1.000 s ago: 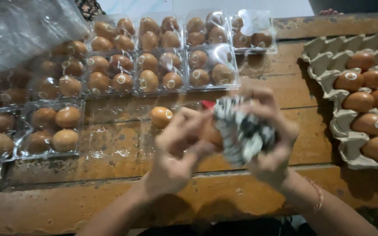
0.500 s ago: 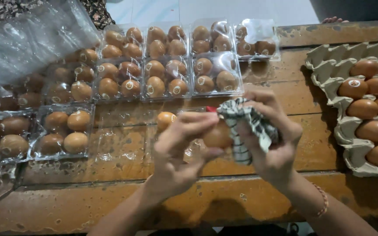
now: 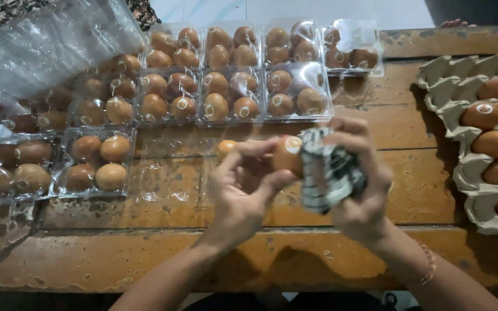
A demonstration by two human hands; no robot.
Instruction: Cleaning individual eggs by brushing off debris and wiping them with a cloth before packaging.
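Observation:
My left hand [image 3: 243,187] holds a brown egg [image 3: 286,154] with a round white sticker by its fingertips, above the wooden table [image 3: 162,259]. My right hand [image 3: 361,190] grips a crumpled black-and-white checked cloth [image 3: 329,173] pressed against the right side of that egg. Just behind my left hand, one more brown egg [image 3: 225,148] sits in an open clear plastic carton [image 3: 168,190] that is otherwise empty.
Several clear plastic cartons [image 3: 231,92] filled with brown eggs line the far side and left. A grey pulp egg tray [image 3: 456,138] with brown eggs stands at the right. A stack of empty clear cartons [image 3: 53,46] leans at the far left. Someone's fingertips [image 3: 455,23] show at the far edge.
The egg and cloth have shifted slightly; my left fingers have turned the egg so its sticker faces up, and the cloth now sits at the egg's right side.

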